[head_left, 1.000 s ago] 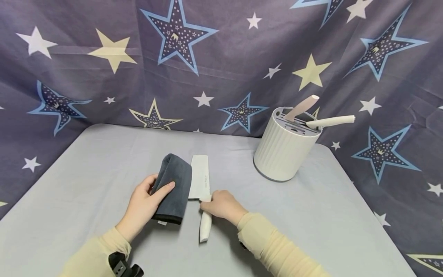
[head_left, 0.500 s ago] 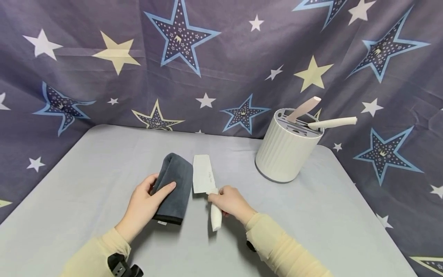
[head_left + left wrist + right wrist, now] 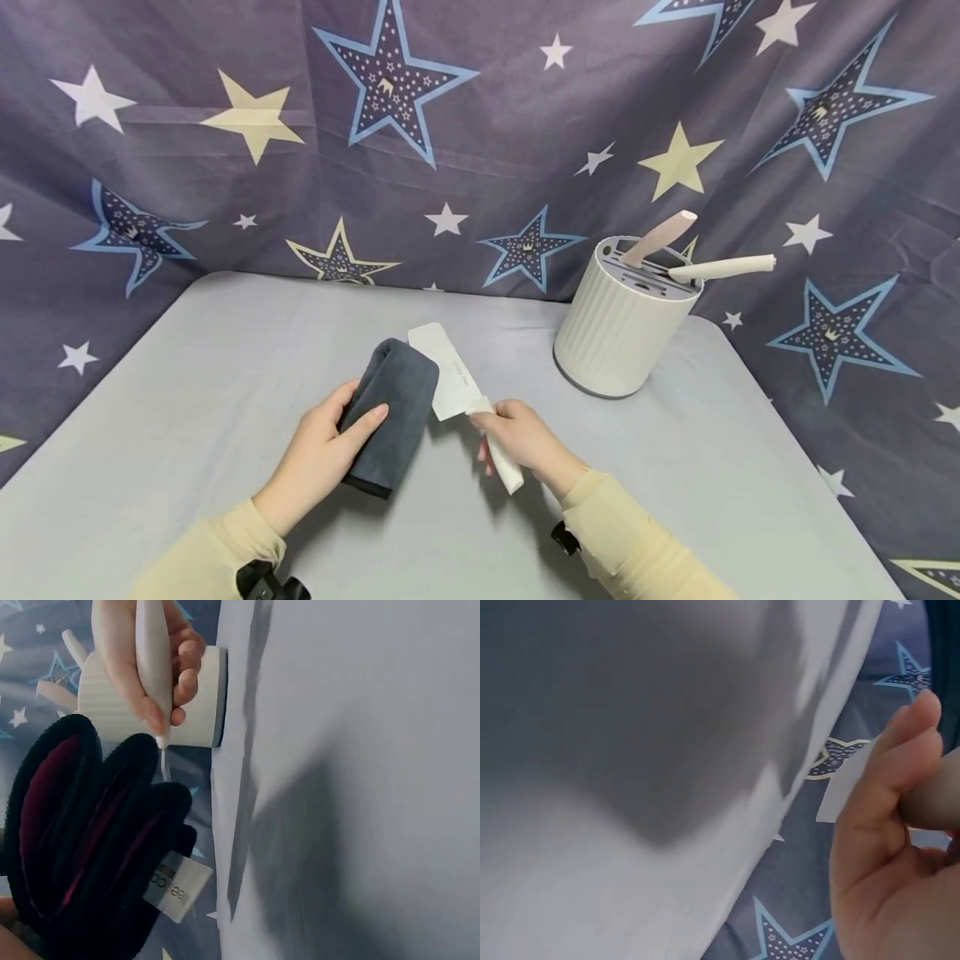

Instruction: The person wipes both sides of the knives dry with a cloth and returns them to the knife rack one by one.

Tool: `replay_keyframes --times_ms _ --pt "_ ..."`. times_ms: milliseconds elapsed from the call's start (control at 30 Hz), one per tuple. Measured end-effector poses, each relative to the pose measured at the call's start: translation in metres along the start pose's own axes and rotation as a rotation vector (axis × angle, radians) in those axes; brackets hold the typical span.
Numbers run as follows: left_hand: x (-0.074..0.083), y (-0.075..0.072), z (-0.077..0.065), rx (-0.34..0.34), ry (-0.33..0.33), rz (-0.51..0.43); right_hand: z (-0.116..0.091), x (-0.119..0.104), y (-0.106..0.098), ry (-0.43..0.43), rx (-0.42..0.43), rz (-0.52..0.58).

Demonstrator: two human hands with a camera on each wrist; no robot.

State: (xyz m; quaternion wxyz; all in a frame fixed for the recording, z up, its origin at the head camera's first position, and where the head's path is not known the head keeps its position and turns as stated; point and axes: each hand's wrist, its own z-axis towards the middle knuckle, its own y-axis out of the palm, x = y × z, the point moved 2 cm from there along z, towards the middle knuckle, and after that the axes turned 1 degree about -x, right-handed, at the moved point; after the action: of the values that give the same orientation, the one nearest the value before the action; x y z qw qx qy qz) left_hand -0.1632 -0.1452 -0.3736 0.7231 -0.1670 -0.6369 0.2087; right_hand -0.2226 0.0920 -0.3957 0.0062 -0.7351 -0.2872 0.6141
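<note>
My left hand (image 3: 318,450) grips a folded dark grey cloth (image 3: 397,408), thumb on top; its stacked folds and a white label (image 3: 178,886) show in the left wrist view. In my right hand (image 3: 528,437) is a white cleaver (image 3: 450,375), held by its handle (image 3: 504,462) close to the blade. The broad blade slants up and left, partly behind the cloth's right edge; whether the two touch I cannot tell. Shadows under both hands show them raised off the table. In the right wrist view, the fingers (image 3: 870,817) curl round the handle, with part of the blade beyond.
A ribbed white knife block (image 3: 622,325) stands at the back right of the grey-covered table (image 3: 225,375). Two handles stick out of its top, one pinkish (image 3: 660,237) and one white (image 3: 723,267). A star-patterned curtain (image 3: 480,125) hangs behind the table.
The cleaver has been lifted off the table, carried right and turned so its blade leans left. The cloth in my left hand has moved slightly right, towards the blade.
</note>
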Motion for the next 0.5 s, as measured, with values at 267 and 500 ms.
replay_keyframes --times_ms 267,500 --pt "0.016 0.004 -0.005 -0.045 0.092 0.020 -0.015 -0.004 -0.012 -0.006 0.059 -0.066" --pt "0.031 0.012 -0.009 -0.159 0.201 -0.053 -0.023 -0.011 -0.018 0.000 0.055 -0.050"
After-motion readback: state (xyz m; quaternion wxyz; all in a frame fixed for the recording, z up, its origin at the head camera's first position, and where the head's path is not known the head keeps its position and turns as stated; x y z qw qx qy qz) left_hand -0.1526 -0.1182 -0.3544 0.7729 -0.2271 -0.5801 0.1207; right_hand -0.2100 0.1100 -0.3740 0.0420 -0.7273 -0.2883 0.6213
